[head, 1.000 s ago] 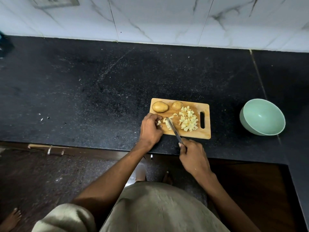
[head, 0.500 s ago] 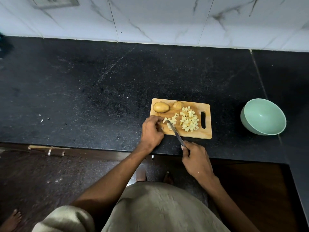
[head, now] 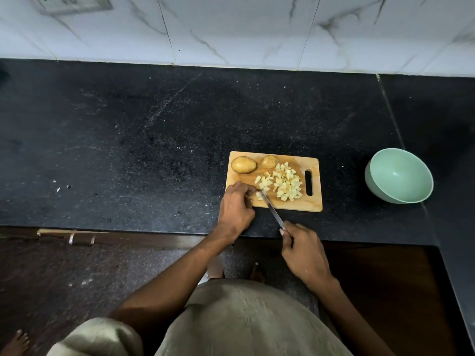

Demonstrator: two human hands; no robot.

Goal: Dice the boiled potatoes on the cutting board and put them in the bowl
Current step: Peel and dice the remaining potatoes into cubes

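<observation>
A small wooden cutting board [head: 295, 205] lies on the black counter. Two whole boiled potatoes sit at its far left: a larger one [head: 243, 164] and a smaller one [head: 269, 161]. A pile of diced potato [head: 286, 185] covers the board's middle. My left hand [head: 236, 209] rests at the board's near left corner, its curled fingertips on a last bit of potato beside the blade. My right hand [head: 303, 253] grips the handle of a knife [head: 271, 208], whose tip is down among the cut pieces. A pale green bowl [head: 399, 178] stands to the right, with nothing in it.
The counter's front edge [head: 128, 231] runs just below the board, with a dark floor beneath. White marble-look tiles and a socket plate [head: 72, 3] line the back wall. A seam [head: 390, 116] splits the counter left of the bowl. A few crumbs [head: 61, 187] lie far left.
The knife has kept chopping at the board's left part and its tip has shifted slightly left. More small pieces lie cut there. My left hand stays in place.
</observation>
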